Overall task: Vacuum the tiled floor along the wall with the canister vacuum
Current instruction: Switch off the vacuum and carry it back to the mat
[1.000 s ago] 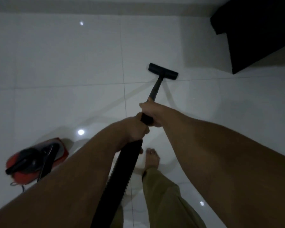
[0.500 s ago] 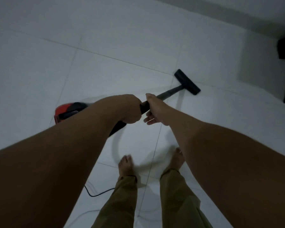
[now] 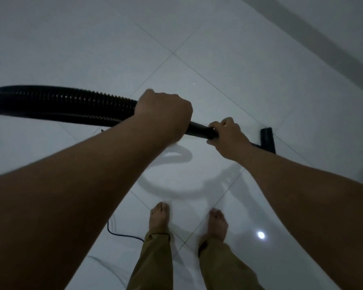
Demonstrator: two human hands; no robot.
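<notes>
Black ribbed hose (image 3: 61, 105) trails left from my left hand (image 3: 164, 114), clamped at its end; my right hand (image 3: 226, 135) grips the wand (image 3: 199, 130); the nozzle (image 3: 267, 140) sits on the tiled floor (image 3: 228, 49) short of the wall (image 3: 323, 28); I judge the cord (image 3: 122, 234) beside my foot (image 3: 158, 216) could snag.

Left of the left hand's fingers (image 3: 166, 105) runs a ribbed, dull-sheened black plastic hose (image 3: 61, 105), between both hands a smooth black wand (image 3: 199, 130), and below them glossy, mirror-smooth pale floor tiles (image 3: 249, 84) and matt olive cloth trousers (image 3: 153, 262).
</notes>
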